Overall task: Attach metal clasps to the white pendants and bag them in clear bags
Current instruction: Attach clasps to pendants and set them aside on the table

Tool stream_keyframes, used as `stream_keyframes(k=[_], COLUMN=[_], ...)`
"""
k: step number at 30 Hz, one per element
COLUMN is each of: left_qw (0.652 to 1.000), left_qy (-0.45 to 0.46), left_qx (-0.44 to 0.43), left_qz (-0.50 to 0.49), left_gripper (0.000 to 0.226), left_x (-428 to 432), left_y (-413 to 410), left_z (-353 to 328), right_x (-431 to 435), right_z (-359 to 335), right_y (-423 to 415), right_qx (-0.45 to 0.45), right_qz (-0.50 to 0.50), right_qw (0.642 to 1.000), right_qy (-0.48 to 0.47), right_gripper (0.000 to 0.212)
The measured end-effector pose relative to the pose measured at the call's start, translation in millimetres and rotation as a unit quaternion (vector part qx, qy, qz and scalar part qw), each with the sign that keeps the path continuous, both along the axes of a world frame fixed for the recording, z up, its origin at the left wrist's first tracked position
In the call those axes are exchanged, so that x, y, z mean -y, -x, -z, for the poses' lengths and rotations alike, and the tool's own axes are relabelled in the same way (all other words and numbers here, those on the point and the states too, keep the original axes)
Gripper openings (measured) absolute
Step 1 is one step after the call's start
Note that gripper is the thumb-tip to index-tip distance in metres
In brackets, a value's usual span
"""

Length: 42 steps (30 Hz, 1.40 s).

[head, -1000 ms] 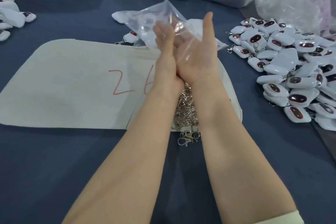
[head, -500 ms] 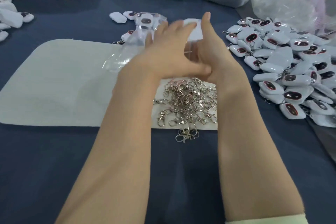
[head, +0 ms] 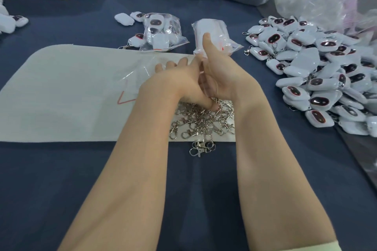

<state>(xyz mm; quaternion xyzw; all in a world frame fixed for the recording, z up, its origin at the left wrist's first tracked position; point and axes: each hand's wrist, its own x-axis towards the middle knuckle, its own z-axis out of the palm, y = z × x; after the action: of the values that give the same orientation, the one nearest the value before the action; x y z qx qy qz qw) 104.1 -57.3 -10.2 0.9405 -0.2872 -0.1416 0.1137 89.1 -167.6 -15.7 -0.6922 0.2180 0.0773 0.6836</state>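
Silver clasps (head: 204, 122) lie heaped on a white mat (head: 61, 91). At the heap's far edge my left hand (head: 175, 83) and right hand (head: 222, 79) meet; I cannot tell their grip.

Clasps (head: 204, 120) centre, pendants (head: 318, 71) right, bags (head: 163, 32) seemingly filled

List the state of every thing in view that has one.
clear bag, limp, looks empty, caught between left hand and right hand
filled bag, lying flat, pendants inside
second filled bag, lying flat
clasps, loose pile on the mat
pendants, loose heap, unbagged
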Motion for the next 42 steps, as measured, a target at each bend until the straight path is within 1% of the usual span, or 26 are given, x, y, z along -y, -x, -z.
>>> stream_keyframes(k=[2,3,5,7,9,10,11,12,13,14,15,16,17,18,20,22,23,25,27,28,30,32,35,36,38,42], left_qw=[1.0,0.999,0.999,0.998,0.997,0.995,0.993,0.99,0.986,0.984,0.982,0.981,0.982,0.984,0.988,0.99,0.991,0.993,0.997,0.998,0.997,0.997,0.997,0.998,0.998,0.996], left_qy=[0.025,0.034,0.038,0.041,0.06,0.077,0.097,0.118,0.139,0.157,0.17,0.176,0.173,0.164,0.138,0.119,0.113,0.091,0.043,0.022,0.004,-0.001,-0.009,-0.01,0.001,0.055], left_qx=[0.006,0.004,-0.003,-0.015,-0.032,-0.032,-0.026,-0.016,-0.005,0.005,0.013,0.016,0.012,0.007,0.0,-0.011,-0.016,-0.022,-0.026,-0.032,-0.046,-0.052,-0.04,-0.028,-0.004,0.047], left_qz=[-0.015,-0.022,-0.032,-0.038,-0.045,-0.054,-0.067,-0.08,-0.087,-0.088,-0.085,-0.081,-0.077,-0.075,-0.074,-0.074,-0.074,-0.07,-0.06,-0.055,-0.054,-0.057,-0.059,-0.06,-0.063,-0.054], left_gripper=[0.108,0.109,0.12,0.128,0.127,0.124,0.119,0.116,0.115,0.114,0.112,0.111,0.11,0.11,0.113,0.115,0.117,0.122,0.129,0.132,0.135,0.134,0.127,0.122,0.106,0.062], left_x=[-0.2,-0.4,-1.2,-2.0,-2.0,-2.1,-2.0,-1.9,-1.6,-1.3,-0.9,-0.7,-0.3,0.1,1.5,3.0,3.5,3.4,2.7,2.3,2.0,2.4,6.7,9.0,17.5,48.0], left_y=[-1.6,-2.5,-4.7,-7.5,-10.7,-12.0,-13.4,-14.2,-14.3,-13.8,-13.3,-13.2,-13.3,-13.5,-14.1,-14.1,-13.8,-12.7,-11.0,-9.8,-7.8,-6.3,-4.1,-3.6,-2.2,5.9], left_z=[1.1,1.7,2.4,2.7,4.5,5.4,6.2,6.6,7.0,7.7,8.7,9.5,10.5,11.3,12.5,12.9,13.2,13.7,14.3,14.3,13.5,10.2,2.7,0.1,-4.4,-8.1], right_x=[-0.5,-0.6,0.2,1.0,1.9,2.4,1.9,2.5,4.5,9.1,16.2,23.6,31.0,40.0,52.9,59.1,60.4,59.3,54.1,51.7,49.8,51.2,56.8,57.8,59.4,70.7], right_z=[2.9,3.0,1.9,0.7,-0.8,-1.8,-2.9,-3.3,-3.2,-1.2,2.2,4.8,7.2,9.9,11.5,13.4,14.9,17.5,18.1,16.3,11.1,6.7,3.6,2.9,0.9,0.2], right_y=[-1.6,-2.3,-2.5,-1.6,-1.0,-2.8,-4.2,-6.5,-8.9,-10.3,-9.4,-6.2,-1.0,3.7,11.4,14.0,12.8,9.7,8.6,9.1,10.2,11.3,15.1,16.6,19.6,26.2], right_qx=[0.008,0.014,0.032,0.031,0.008,0.001,0.007,0.029,0.064,0.099,0.125,0.122,0.097,0.056,-0.026,-0.089,-0.106,-0.105,-0.052,-0.017,0.042,0.074,0.064,0.052,0.028,-0.01], right_qz=[0.0,-0.013,-0.063,-0.104,-0.116,-0.097,-0.054,0.012,0.091,0.175,0.253,0.311,0.343,0.358,0.362,0.332,0.31,0.259,0.233,0.239,0.275,0.316,0.35,0.352,0.35,0.365], right_qw=[1.0,1.0,0.997,0.994,0.993,0.995,0.998,0.997,0.982,0.946,0.888,0.829,0.789,0.775,0.794,0.814,0.821,0.843,0.862,0.866,0.863,0.845,0.804,0.796,0.795,0.791], right_qy=[0.018,0.023,0.012,-0.015,-0.01,0.005,0.029,0.077,0.153,0.255,0.362,0.448,0.501,0.517,0.488,0.469,0.467,0.459,0.447,0.44,0.422,0.424,0.476,0.49,0.494,0.491], right_gripper=[0.067,0.067,0.067,0.068,0.074,0.076,0.075,0.07,0.062,0.052,0.039,0.03,0.03,0.036,0.046,0.05,0.05,0.044,0.035,0.032,0.031,0.031,0.034,0.035,0.035,0.037])
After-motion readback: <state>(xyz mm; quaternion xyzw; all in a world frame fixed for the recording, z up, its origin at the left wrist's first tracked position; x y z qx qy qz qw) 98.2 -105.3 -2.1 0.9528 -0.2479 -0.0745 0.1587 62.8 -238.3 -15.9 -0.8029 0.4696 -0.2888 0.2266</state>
